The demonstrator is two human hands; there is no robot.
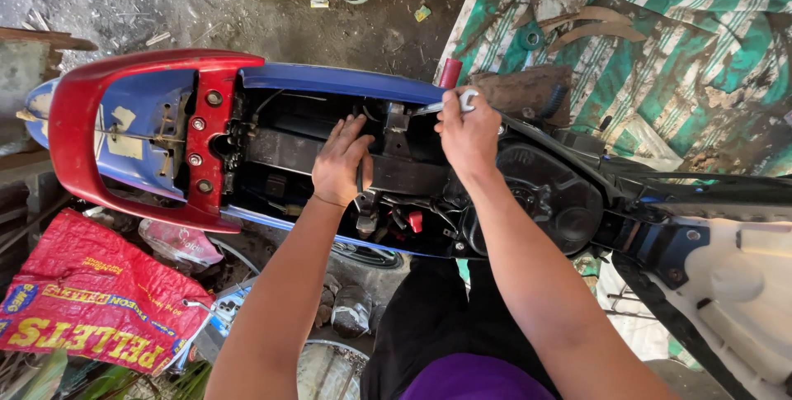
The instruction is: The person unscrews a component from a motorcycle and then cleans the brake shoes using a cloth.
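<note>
Head view, looking straight down on a motorbike (pixel 346 85) with seat removed, red tail grab rail (pixel 82 111) to the left, open frame bay in the middle. Left hand (pixel 341 161) spread flat, fingers extended, pressing on a black crossbar (pixel 289 152) inside the bay; nothing gripped. Right hand (pixel 469 132) closed around a silver wrench (pixel 450 105), head of the tool pointing left toward a fitting at the blue side panel's inner edge. Red-handled tool (pixel 450 72) lying just behind, on the far side of the frame. Red printed sack (pixel 91 301) on the ground at lower left; striped green tarp (pixel 685 45) at upper right.

Likely trouble: wrench slipping off the fitting under sudden force, knuckles driven into the frame edge or panel. Rounded fastener probable if the jaw sits only partly on. Left palm close to wiring and brackets, so a jolt could pinch fingers. Loose fastener easily lost down into the dark bay or the littered dirt floor.
</note>
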